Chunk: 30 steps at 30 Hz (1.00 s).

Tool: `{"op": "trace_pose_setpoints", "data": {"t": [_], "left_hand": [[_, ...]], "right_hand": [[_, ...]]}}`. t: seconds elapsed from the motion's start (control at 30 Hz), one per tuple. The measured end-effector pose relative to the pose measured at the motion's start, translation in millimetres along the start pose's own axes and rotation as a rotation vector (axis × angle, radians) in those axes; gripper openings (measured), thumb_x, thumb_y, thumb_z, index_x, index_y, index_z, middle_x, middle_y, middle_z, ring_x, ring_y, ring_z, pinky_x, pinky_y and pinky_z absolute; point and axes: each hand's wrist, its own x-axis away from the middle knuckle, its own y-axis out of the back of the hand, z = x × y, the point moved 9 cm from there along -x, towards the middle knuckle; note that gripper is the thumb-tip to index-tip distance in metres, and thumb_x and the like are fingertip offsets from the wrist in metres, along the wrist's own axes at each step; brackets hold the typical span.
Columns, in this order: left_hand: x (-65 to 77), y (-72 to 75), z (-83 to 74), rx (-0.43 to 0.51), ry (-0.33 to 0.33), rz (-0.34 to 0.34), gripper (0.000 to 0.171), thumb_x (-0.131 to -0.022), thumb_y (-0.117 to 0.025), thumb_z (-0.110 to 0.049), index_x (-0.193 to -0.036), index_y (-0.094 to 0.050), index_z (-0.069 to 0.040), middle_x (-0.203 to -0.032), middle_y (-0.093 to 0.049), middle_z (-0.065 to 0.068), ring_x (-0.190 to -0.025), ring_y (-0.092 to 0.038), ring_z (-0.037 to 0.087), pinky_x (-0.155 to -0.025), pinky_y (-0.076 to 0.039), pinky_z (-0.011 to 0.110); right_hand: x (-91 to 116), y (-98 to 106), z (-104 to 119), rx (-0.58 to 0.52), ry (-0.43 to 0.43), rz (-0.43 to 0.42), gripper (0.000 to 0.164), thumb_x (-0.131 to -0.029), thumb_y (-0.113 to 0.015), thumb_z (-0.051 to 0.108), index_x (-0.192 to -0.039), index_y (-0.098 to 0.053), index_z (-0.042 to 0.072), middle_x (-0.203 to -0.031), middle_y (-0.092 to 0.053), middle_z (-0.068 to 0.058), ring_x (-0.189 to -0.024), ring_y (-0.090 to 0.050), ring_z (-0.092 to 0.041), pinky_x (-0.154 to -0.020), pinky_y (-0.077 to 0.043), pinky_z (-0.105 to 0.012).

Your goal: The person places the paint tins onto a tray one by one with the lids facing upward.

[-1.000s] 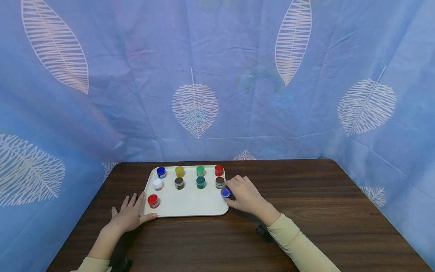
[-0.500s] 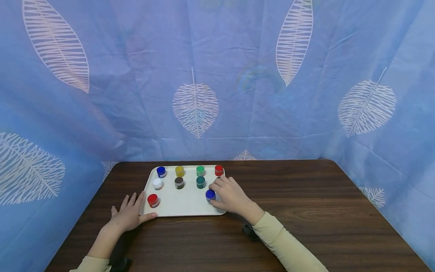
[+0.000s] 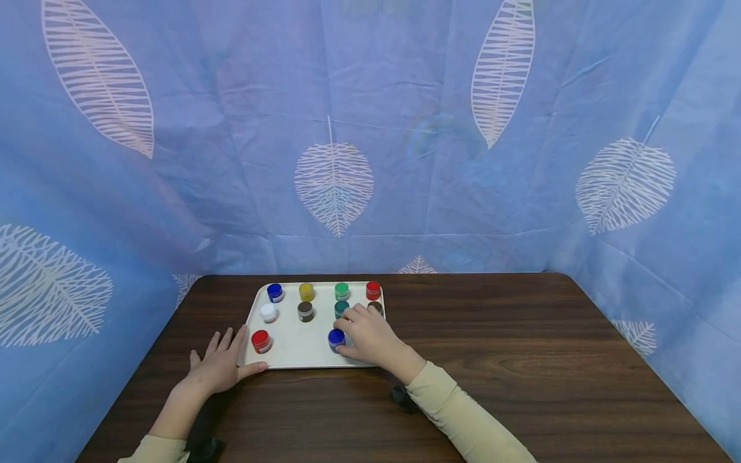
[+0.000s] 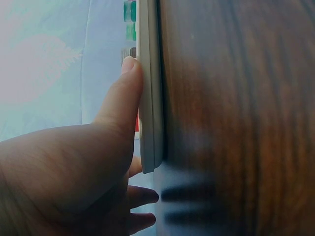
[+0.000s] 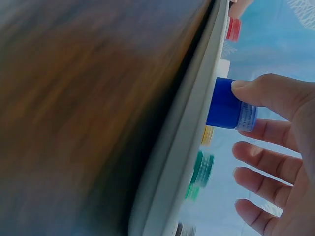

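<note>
My right hand [image 3: 373, 337] pinches a small blue paint jar [image 3: 336, 340] between thumb and index finger over the front part of a white tray [image 3: 298, 350]. In the right wrist view the same blue jar [image 5: 226, 104] is upright; whether its base touches the tray is hidden by the rim. The other fingers are spread apart behind it. My left hand [image 3: 217, 371] rests at the tray's front left corner with straight fingers, its thumb [image 4: 123, 93] lying along the front rim. Close to that hand stands a red paint jar [image 3: 262, 342].
Several paint jars stand in rows on the tray: blue [image 3: 274, 293], yellow [image 3: 306, 292], light green [image 3: 342, 291] and red [image 3: 373, 290] behind; white [image 3: 269, 313], brown [image 3: 305, 312], dark green [image 3: 341, 308] and another brown [image 3: 377, 307], partly covered, in front. Beneath is a wooden table [image 3: 492, 328].
My right hand has carried the blue jar leftward from the tray's right edge to near the front middle. My left hand has stayed at the corner.
</note>
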Motion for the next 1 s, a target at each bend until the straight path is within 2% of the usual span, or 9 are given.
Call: {"op": "trace_pose_setpoints", "data": {"t": [0.3, 0.5, 0.7, 1.0], "left_hand": [[-0.5, -1.2, 1.1, -0.002, -0.001, -0.004, 0.116, -0.076, -0.057, -0.078, -0.153, -0.021, 0.000, -0.152, -0.021, 0.039, -0.140, -0.012, 0.060, -0.102, -0.006, 0.084], [-0.1, -0.3, 0.6, 0.001, 0.000, -0.003, 0.116, -0.076, -0.056, -0.079, -0.153, -0.020, 0.000, -0.152, -0.021, 0.038, -0.140, -0.012, 0.060, -0.102, -0.006, 0.083], [0.0, 0.0, 0.8, 0.002, 0.001, 0.004, 0.117, -0.075, -0.056, -0.080, -0.153, -0.019, 0.000, -0.153, -0.020, 0.038, -0.141, -0.011, 0.060, -0.102, -0.006, 0.083], [-0.2, -0.1, 0.6, 0.006, 0.000, 0.001, 0.117, -0.076, -0.055, -0.080, -0.154, -0.019, -0.001, -0.153, -0.020, 0.038, -0.141, -0.011, 0.060, -0.102, -0.006, 0.083]], "right_hand": [[-15, -8, 16, -0.002, -0.005, 0.016, 0.039, -0.085, -0.070, 0.051, -0.113, -0.069, 0.025, -0.106, -0.063, 0.005, -0.098, -0.053, -0.012, -0.075, -0.044, -0.029], [-24, -12, 23, 0.009, -0.021, 0.031, 0.038, -0.084, -0.071, 0.052, -0.112, -0.070, 0.026, -0.104, -0.063, 0.005, -0.091, -0.050, -0.012, -0.072, -0.043, -0.028], [-33, -18, 26, -0.009, -0.066, 0.050, 0.039, -0.084, -0.072, 0.052, -0.113, -0.071, 0.026, -0.106, -0.064, 0.005, -0.090, -0.052, -0.013, -0.072, -0.043, -0.028], [-43, -19, 29, -0.018, -0.129, 0.032, 0.038, -0.083, -0.073, 0.050, -0.113, -0.071, 0.026, -0.099, -0.064, 0.005, -0.089, -0.054, -0.012, -0.073, -0.042, -0.029]]}}
